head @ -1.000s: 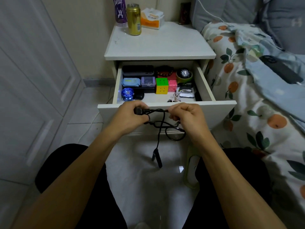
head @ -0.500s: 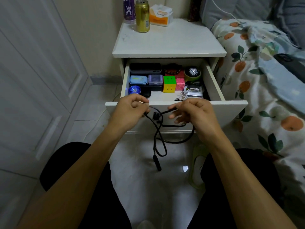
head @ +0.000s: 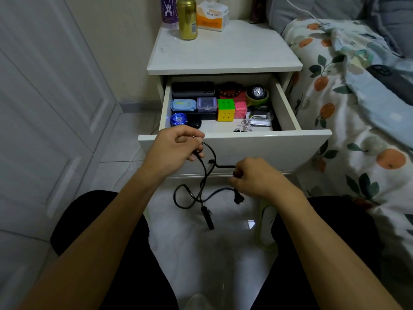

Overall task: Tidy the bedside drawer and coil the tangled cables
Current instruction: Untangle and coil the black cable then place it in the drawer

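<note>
1. The thin black rubber cable (head: 202,175) hangs in loose loops in front of the open white wooden drawer (head: 234,151), at 6 o'clock from it; coiling looks barely begun.
2. The left hand (head: 176,148) has its fingers closed on one stretch of the cable; the right hand (head: 252,177) pinches another, with a plug dangling below.
3. A tangled white cord (head: 245,125) lies in the drawer at 3 o'clock, uncoiled.
4. The orange tissue pack (head: 211,17) on the bench (head: 223,52) bears print too small to read.
</note>
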The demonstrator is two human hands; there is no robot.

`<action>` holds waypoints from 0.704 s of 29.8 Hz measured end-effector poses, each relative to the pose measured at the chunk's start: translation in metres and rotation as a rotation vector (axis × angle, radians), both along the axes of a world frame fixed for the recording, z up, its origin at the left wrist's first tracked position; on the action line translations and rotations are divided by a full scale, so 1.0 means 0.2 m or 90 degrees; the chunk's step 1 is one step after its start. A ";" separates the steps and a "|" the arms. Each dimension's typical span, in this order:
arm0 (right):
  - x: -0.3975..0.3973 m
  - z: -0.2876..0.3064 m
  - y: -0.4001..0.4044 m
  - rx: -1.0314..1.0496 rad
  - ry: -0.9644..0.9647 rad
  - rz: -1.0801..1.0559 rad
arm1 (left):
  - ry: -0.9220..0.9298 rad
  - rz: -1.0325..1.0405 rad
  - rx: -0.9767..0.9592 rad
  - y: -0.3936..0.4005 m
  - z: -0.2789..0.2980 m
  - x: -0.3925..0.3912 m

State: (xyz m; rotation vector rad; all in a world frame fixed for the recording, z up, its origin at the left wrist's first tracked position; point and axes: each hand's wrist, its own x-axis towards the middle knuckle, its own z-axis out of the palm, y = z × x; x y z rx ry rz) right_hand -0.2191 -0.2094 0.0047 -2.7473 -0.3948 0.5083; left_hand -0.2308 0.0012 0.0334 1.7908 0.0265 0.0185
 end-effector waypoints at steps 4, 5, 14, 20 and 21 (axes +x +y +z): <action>-0.02 0.03 0.05 0.199 -0.050 -0.015 | 0.013 -0.005 -0.085 0.00 0.01 0.00; -0.02 0.05 0.07 0.282 -0.023 -0.008 | 0.012 -0.010 -0.090 0.01 0.01 0.00; -0.03 0.13 0.10 0.536 0.061 -0.077 | 0.011 -0.129 0.051 0.05 0.02 -0.02; -0.02 0.12 0.09 0.553 0.037 -0.096 | -0.114 -0.153 0.329 0.08 0.01 -0.03; -0.03 0.13 0.10 0.548 0.029 -0.093 | -0.153 -0.144 0.387 0.08 0.01 -0.03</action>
